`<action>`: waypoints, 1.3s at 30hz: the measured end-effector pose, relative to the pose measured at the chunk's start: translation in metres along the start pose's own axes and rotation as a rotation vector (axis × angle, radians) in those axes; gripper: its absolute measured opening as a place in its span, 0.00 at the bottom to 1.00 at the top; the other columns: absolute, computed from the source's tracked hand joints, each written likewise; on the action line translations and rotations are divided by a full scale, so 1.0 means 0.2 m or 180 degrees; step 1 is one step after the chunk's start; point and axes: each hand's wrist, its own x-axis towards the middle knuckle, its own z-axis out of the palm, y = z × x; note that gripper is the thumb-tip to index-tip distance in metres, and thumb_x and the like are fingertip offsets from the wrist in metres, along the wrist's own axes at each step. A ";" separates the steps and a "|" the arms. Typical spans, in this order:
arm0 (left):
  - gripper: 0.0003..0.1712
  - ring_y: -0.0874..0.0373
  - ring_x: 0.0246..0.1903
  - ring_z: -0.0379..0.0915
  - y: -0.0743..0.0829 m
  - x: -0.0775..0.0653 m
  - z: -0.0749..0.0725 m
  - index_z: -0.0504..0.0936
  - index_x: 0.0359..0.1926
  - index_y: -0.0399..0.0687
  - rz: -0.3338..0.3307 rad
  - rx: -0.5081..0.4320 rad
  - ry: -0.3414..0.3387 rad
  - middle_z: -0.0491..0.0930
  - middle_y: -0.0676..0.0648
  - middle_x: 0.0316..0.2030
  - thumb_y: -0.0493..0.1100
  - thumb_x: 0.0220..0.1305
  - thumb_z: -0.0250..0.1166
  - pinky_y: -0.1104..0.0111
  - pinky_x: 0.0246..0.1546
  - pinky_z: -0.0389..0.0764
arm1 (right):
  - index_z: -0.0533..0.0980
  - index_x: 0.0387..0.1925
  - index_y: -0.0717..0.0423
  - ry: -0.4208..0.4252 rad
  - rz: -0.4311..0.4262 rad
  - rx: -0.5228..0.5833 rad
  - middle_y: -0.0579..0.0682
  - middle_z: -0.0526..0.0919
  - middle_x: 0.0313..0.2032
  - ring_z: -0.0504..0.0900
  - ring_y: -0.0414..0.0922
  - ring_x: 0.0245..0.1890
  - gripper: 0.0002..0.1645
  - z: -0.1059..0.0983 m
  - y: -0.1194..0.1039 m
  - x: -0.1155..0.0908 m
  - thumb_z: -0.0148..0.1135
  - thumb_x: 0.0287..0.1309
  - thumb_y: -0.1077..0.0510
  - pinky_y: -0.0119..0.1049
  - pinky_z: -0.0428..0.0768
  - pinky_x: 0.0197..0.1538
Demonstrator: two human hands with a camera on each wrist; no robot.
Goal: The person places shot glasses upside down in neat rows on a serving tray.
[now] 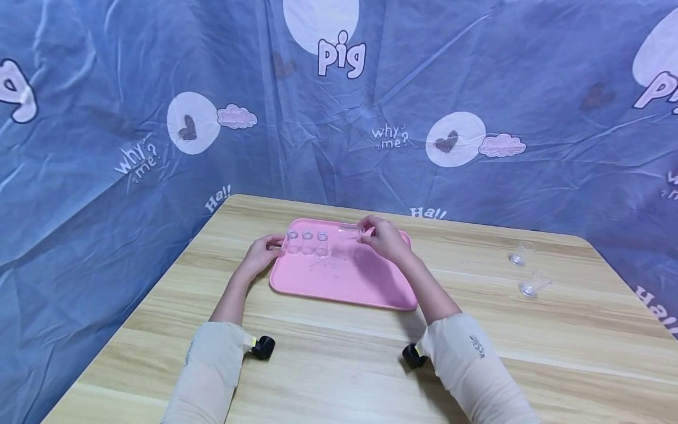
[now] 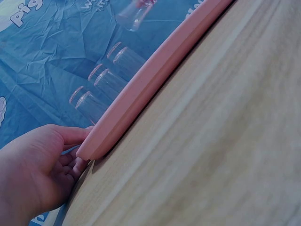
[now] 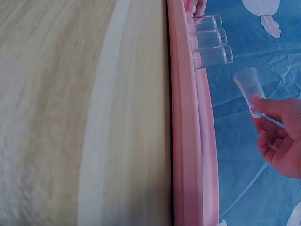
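A pink tray [image 1: 339, 288] lies on the table. My left hand [image 1: 261, 254] grips its left edge, and in the left wrist view the thumb is at the rim with the fingers curled by the corner. Above the tray's far right part, my right hand [image 1: 385, 238] pinches a clear glass [image 3: 249, 87] near its thick base. That glass is tipped on its side, mouth pointing left. Clear glasses [image 2: 113, 84] stand close together at the tray's left end, near my left hand.
Two more clear glasses, one farther back [image 1: 521, 253] and one nearer [image 1: 534, 284], stand on the wooden table [image 1: 328, 365] to the right of the tray. A blue printed cloth [image 1: 328, 129] hangs behind the table. Wrist cameras stick out from both sleeves.
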 end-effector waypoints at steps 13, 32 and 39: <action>0.25 0.43 0.46 0.70 0.01 -0.01 0.00 0.69 0.57 0.29 0.0041 0.0032 0.0005 0.73 0.32 0.49 0.29 0.56 0.58 0.60 0.50 0.71 | 0.78 0.35 0.66 -0.0009 0.0049 0.0076 0.56 0.77 0.32 0.75 0.48 0.31 0.11 0.07 -0.02 0.04 0.66 0.46 0.68 0.37 0.75 0.37; 0.25 0.44 0.46 0.71 0.01 -0.01 0.00 0.69 0.57 0.28 -0.0027 -0.0044 0.0006 0.73 0.32 0.49 0.28 0.57 0.58 0.62 0.47 0.74 | 0.78 0.34 0.66 -0.0061 -0.0013 0.0232 0.56 0.76 0.33 0.76 0.51 0.37 0.11 0.21 -0.05 0.08 0.67 0.46 0.67 0.38 0.75 0.41; 0.25 0.44 0.46 0.71 0.01 0.00 0.00 0.69 0.57 0.29 -0.0043 -0.0010 0.0024 0.73 0.33 0.49 0.28 0.57 0.58 0.62 0.47 0.74 | 0.78 0.35 0.64 -0.0053 0.0032 0.0238 0.55 0.75 0.34 0.75 0.49 0.34 0.11 0.23 -0.05 0.09 0.66 0.46 0.67 0.37 0.75 0.41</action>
